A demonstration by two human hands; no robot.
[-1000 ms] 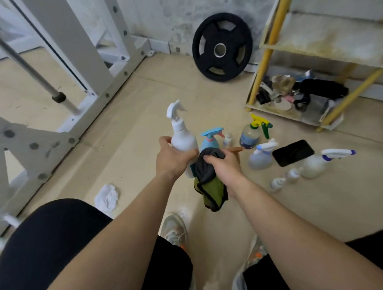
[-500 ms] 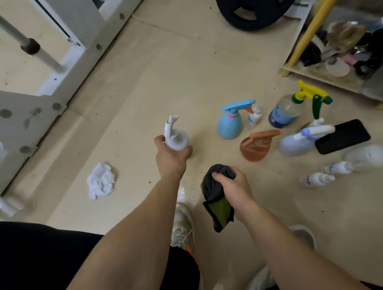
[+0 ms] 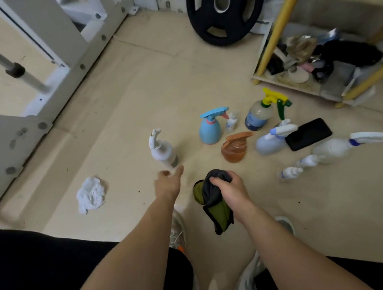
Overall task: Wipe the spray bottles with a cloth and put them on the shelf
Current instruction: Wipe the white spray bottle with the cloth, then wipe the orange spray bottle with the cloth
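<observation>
Head view: the left hand [image 3: 169, 182] is spread open, holding nothing, just beside the base of the white bottle [image 3: 163, 150] on the floor [image 3: 126, 108]; blur hides any contact. The right hand [image 3: 231, 187] clutches the cloth [image 3: 215, 204]. The white bottle looks tilted, so a stray brush could topple it. Right of it, the blue bottle [image 3: 210, 130], orange bottle [image 3: 234, 149] and phone [image 3: 307, 134] crowd together. Left of it the floor lies open up to the rack frame [image 3: 15, 134]. The shelf [image 3: 270, 46] stands far right, its bottom tier cluttered.

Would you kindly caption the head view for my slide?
Left hand open near white spray bottle; right hand grips cloth.
</observation>
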